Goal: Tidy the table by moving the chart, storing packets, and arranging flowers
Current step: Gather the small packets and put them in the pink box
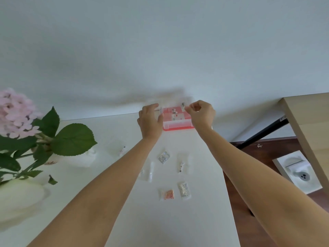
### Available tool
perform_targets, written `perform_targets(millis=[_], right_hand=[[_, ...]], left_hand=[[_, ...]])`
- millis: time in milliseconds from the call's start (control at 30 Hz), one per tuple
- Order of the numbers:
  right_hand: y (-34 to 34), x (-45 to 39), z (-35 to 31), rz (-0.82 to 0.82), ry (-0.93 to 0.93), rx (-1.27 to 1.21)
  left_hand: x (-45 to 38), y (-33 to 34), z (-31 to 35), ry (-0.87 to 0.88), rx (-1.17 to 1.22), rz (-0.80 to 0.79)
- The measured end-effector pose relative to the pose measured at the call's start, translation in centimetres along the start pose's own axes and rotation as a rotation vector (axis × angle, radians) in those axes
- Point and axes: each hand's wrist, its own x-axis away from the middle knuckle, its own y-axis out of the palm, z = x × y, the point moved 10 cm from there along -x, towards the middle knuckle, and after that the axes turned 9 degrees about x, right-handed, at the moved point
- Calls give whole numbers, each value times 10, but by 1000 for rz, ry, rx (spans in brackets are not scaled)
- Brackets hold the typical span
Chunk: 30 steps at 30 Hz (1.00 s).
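A small clear box with a pink base stands at the far edge of the white table, with packets showing inside. My left hand rests against the box's left side, fingers around it. My right hand is at the box's right rim, fingertips pinched on a small clear packet above the box. Several small packets lie loose on the table: a silver one, an orange one, another silver one, and clear ones. Pink hydrangea flowers with green leaves stand at the left.
A white flower lies at the near left. A clear packet sits beside the leaves. To the right, past the table edge, are a wooden table with a black leg and a white box on the brown floor.
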Motion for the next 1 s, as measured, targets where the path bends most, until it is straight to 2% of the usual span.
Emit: perform_targets(millis=[133,300,433,500,600,733,1000], right_hand=[[7,11,-5,-39,-61,125],[-9,49,-5,6,-232,199],[2,111,33,-151,-284,289],[15,146,67,-262,-234,392],[32,189,112,-384,-122,573],[36,213,124,-345,-110,732],[42,213,127,-357,40,632]], left_hand=[[38,-24,-33,2,-46,-46],[97,-51,-72,56,-203,-174],[133,-48,-103,2,-353,-371],[148,-42,-114,-25,-427,-459],[164,-45,-118,-28,-471,-478],[173,-52,-113,-11,-529,-463],[177,-65,-123,-120,-528,-449]])
